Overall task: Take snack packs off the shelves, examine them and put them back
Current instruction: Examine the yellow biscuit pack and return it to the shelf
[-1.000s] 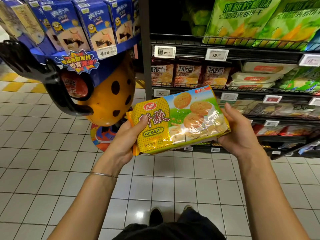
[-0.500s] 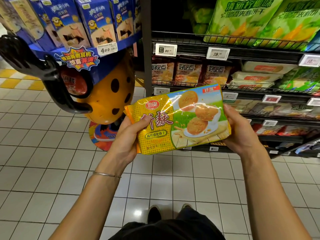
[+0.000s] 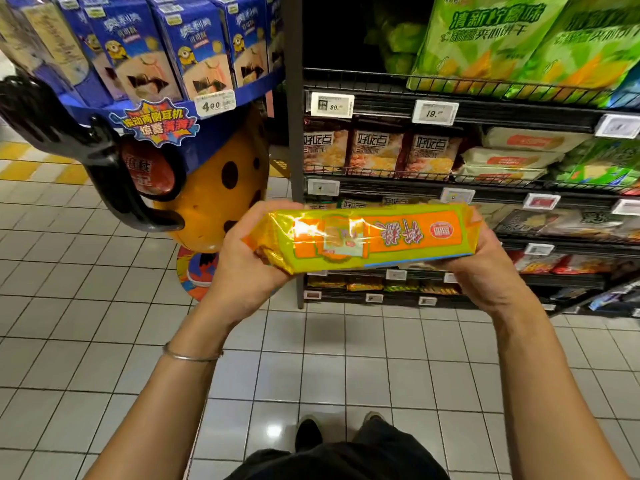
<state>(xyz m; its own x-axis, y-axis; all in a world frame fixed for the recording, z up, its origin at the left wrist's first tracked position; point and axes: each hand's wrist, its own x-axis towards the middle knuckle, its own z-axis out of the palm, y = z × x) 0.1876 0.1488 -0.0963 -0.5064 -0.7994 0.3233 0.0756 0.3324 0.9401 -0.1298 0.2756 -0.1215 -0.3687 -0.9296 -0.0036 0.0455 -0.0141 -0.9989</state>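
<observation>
I had the biscuit pack [image 3: 370, 239] off the shelves [image 3: 450, 188] and up between my two hands, so by my reckoning the taking was done and I was midway through the examining; putting it back remained to do. My left hand [image 3: 249, 258] grasped one end with the fingers wrapped round it, and my right hand [image 3: 485, 271] gripped the other end from underneath, though its fingertips were hidden behind the wrapper. The pack's long axis ran straight across from hand to hand, almost level, the end in my right hand a touch higher. A narrow orange-and-green side faced me, its print upside down, with the red logo nearest my right hand. The shelves stood just beyond my right hand, within what looked like easy reach.
</observation>
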